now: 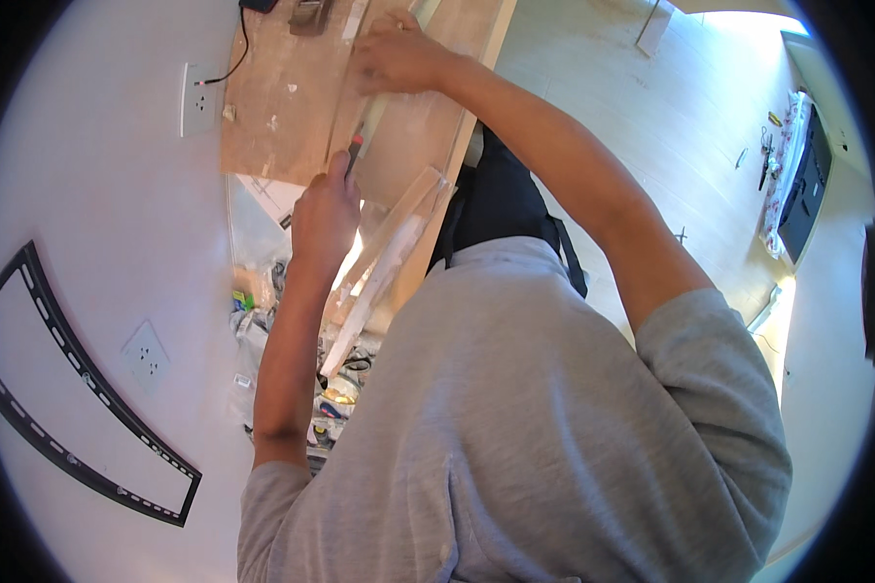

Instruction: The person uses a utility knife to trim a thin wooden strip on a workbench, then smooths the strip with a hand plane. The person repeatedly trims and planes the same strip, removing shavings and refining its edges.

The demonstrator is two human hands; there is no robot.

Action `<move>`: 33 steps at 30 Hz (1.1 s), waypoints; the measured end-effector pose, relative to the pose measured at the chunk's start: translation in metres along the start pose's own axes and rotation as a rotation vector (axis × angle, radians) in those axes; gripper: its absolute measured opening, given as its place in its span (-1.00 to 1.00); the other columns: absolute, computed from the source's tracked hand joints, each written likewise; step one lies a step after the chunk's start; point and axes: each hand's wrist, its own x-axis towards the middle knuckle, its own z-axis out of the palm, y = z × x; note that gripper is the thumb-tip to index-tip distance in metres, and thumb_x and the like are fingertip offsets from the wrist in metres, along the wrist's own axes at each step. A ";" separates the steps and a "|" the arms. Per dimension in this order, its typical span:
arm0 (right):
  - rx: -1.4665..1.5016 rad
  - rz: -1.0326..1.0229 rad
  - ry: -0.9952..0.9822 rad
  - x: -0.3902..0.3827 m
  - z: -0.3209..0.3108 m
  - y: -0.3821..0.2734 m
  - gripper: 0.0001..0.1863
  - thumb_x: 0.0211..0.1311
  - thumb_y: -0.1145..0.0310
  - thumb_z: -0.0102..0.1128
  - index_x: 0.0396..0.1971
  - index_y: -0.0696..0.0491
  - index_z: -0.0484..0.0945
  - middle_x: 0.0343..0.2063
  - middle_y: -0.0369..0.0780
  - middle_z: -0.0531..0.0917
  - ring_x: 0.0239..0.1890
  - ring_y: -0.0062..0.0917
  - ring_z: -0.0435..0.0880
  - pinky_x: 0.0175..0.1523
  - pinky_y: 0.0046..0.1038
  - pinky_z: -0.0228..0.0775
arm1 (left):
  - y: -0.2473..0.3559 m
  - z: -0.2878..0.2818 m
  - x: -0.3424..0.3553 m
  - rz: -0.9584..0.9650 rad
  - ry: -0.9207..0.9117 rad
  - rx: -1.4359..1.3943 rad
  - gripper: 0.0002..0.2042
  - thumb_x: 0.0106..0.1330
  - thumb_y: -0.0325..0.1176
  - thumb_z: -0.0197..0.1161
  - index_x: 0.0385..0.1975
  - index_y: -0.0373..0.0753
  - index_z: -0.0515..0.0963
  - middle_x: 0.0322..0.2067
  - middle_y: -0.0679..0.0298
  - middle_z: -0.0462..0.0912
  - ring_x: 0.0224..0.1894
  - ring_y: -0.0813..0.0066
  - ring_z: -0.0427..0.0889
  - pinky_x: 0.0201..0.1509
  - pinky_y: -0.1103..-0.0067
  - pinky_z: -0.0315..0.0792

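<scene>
My left hand point(326, 219) is closed around a slim tool with a red and dark end point(356, 145), which points away over the brown wooden board point(282, 107). The tool's kind is hard to make out. Farther away, my right hand point(399, 60) rests low over the board with its fingers curled. A pale narrow strip point(371, 115) runs along the board beneath that hand. Whatever lies between the right fingers is hidden. Nearer to me, long pale wooden strips point(384, 282) lie slanted beside the board's near end, to the right of my left hand.
A dark brown block-like object point(309, 16) sits on the board's far part. A black cable point(241, 58) runs to a wall socket point(200, 100) at left. A black slotted frame point(87, 379) is on the wall. Mixed tools and bags point(335, 408) lie below; pale floor point(593, 87) extends right.
</scene>
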 end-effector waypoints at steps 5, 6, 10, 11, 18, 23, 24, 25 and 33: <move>-0.036 0.133 -0.194 0.005 -0.007 -0.009 -0.54 0.22 -0.28 0.25 -0.26 -0.19 0.76 -0.19 -0.38 0.68 0.23 -0.39 0.47 0.48 0.12 -0.17 | 0.000 -0.008 0.006 -0.020 -0.019 -0.135 -0.72 0.52 -0.32 0.11 0.16 -0.18 0.45 -0.27 -0.19 0.71 -0.19 -0.27 0.71 -0.11 0.02 0.55; -0.067 0.150 -0.158 0.003 -0.005 -0.017 -0.51 0.22 -0.30 0.24 -0.22 -0.19 0.77 -0.14 -0.36 0.68 0.24 -0.38 0.46 0.49 0.13 -0.18 | -0.001 -0.010 0.006 -0.010 -0.011 -0.142 -0.73 0.53 -0.32 0.11 0.16 -0.18 0.45 -0.29 -0.19 0.71 -0.19 -0.27 0.71 -0.11 0.02 0.55; -0.164 0.191 -0.109 -0.001 -0.002 -0.030 -0.49 0.24 -0.25 0.23 -0.08 -0.17 0.77 0.01 -0.33 0.66 0.27 -0.35 0.44 0.49 0.13 -0.17 | -0.005 -0.013 0.011 0.006 -0.026 -0.182 -0.73 0.54 -0.32 0.10 0.15 -0.21 0.46 -0.33 -0.18 0.72 -0.22 -0.28 0.71 -0.14 0.04 0.55; -0.159 0.181 -0.089 -0.002 -0.002 -0.030 -0.52 0.25 -0.20 0.23 -0.06 -0.17 0.76 0.04 -0.34 0.65 0.26 -0.34 0.43 0.50 0.12 -0.16 | -0.006 -0.012 0.010 0.019 -0.021 -0.167 -0.72 0.54 -0.31 0.09 0.16 -0.21 0.46 -0.33 -0.18 0.72 -0.22 -0.28 0.71 -0.15 0.03 0.55; -0.097 0.105 -0.097 -0.004 -0.004 -0.020 -0.41 0.21 -0.35 0.23 -0.03 -0.21 0.77 0.01 -0.35 0.65 0.29 -0.39 0.41 0.53 0.15 -0.31 | -0.017 0.014 0.000 0.058 0.041 -0.098 -0.69 0.55 -0.29 0.10 0.21 -0.20 0.44 -0.27 -0.17 0.71 -0.24 -0.25 0.71 -0.17 0.02 0.55; -0.077 0.070 -0.052 -0.007 -0.003 -0.018 -0.46 0.19 -0.31 0.29 -0.09 -0.19 0.76 -0.06 -0.38 0.64 0.29 -0.38 0.41 0.52 0.21 -0.30 | -0.025 0.017 -0.003 0.033 0.046 -0.145 -0.67 0.54 -0.32 0.13 0.24 -0.19 0.44 -0.29 -0.20 0.70 -0.26 -0.27 0.70 -0.20 0.05 0.53; -0.057 0.073 -0.077 -0.009 -0.003 -0.018 -0.50 0.19 -0.26 0.31 -0.12 -0.18 0.76 -0.05 -0.37 0.63 0.28 -0.39 0.42 0.54 0.18 -0.31 | -0.026 0.016 -0.008 0.075 0.068 -0.150 -0.67 0.53 -0.34 0.14 0.24 -0.20 0.44 -0.31 -0.21 0.70 -0.26 -0.28 0.70 -0.22 0.06 0.53; -0.051 0.071 -0.080 -0.011 -0.002 -0.019 -0.55 0.20 -0.20 0.33 -0.14 -0.16 0.76 -0.05 -0.35 0.62 0.27 -0.39 0.42 0.55 0.16 -0.32 | -0.028 0.015 -0.015 0.004 0.010 -0.144 -0.67 0.53 -0.35 0.14 0.24 -0.20 0.44 -0.32 -0.21 0.70 -0.26 -0.28 0.70 -0.22 0.06 0.53; -0.048 0.021 -0.032 -0.008 -0.003 -0.018 -0.52 0.22 -0.22 0.32 -0.15 -0.12 0.76 -0.09 -0.33 0.63 0.25 -0.37 0.44 0.56 0.17 -0.31 | -0.040 0.010 -0.038 -0.007 0.011 -0.158 -0.64 0.50 -0.28 0.12 0.25 -0.18 0.44 -0.22 -0.24 0.70 -0.19 -0.29 0.69 -0.13 0.02 0.53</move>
